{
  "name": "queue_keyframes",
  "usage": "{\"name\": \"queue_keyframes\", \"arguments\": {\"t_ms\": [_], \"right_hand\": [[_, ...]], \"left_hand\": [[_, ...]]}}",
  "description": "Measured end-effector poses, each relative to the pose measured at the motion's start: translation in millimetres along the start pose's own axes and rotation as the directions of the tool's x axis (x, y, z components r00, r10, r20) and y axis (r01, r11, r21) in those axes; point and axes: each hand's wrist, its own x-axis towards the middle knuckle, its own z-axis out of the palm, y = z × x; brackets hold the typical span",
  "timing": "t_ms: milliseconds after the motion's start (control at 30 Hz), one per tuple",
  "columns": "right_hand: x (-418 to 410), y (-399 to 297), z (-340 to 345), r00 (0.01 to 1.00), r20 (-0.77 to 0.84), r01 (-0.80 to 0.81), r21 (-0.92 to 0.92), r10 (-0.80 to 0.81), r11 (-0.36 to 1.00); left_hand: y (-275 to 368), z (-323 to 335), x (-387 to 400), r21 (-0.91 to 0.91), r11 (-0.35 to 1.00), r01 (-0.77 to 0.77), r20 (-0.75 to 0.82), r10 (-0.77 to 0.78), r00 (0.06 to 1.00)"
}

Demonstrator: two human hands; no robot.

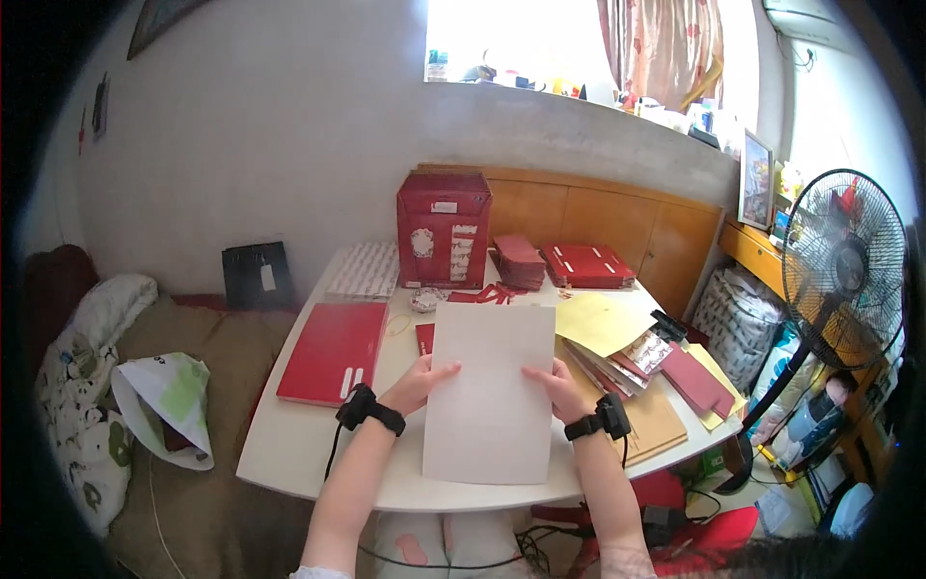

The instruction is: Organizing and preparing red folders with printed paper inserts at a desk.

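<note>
A plain pale sheet of paper or card [489, 412] is held upright in front of me, above the near part of the white table [333, 463]. My left hand [414, 385] grips its left edge, thumb on the near face. On the opposite edge, my right hand [561, 387] pinches it the same way. Behind the sheet, part of a small red card [425, 338] shows on the left. A stack of red sheets [336, 351] lies left of my left hand. Close to my right hand are a yellow sheet [604, 318] and brown paper or card [658, 427].
Toward the back stand a tall pile of dark red paper pieces [444, 239], patterned sheets [364, 270], small red stacks [519, 260] and red flat pieces [589, 265]. Red ribbon [492, 293] lies before them. A standing fan [843, 268] is to the right, a bed [210, 362] to the left.
</note>
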Motion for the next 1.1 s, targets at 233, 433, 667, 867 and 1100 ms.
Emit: {"name": "queue_keyframes", "arguments": {"t_ms": [233, 433, 667, 867, 1100], "right_hand": [[-2.8, 0.5, -4.2, 0.99, 0.137, -0.048, 0.119, 0.031, 0.992], [-8.2, -15.7, 11.8, 0.887, 0.448, 0.02, 0.206, -0.113, 0.978], [-5.5, -16.8, 0.5, 0.827, 0.553, 0.024, 0.144, -0.101, 0.989], [-5.6, -13.7, -3.9, 0.757, 0.647, 0.042, 0.088, -0.089, 0.995], [-8.1, -15.5, 2.1, 0.768, 0.639, 0.051, 0.007, -0.044, 0.999]], "left_hand": [[-1.5, -2.7, -1.2, -0.187, 0.982, -0.008, 0.015, 0.011, 1.0], [-5.8, -17.6, -0.9, -0.312, 0.95, 0.025, 0.236, 0.052, 0.97], [0.0, -20.5, -6.6, -0.244, 0.969, 0.043, 0.404, 0.062, 0.913], [19.8, -1.5, -14.4, -0.417, 0.807, 0.418, 0.632, -0.073, 0.772], [-9.7, -14.3, -13.4, 0.185, 0.897, 0.402, 0.21, -0.436, 0.875]]}}
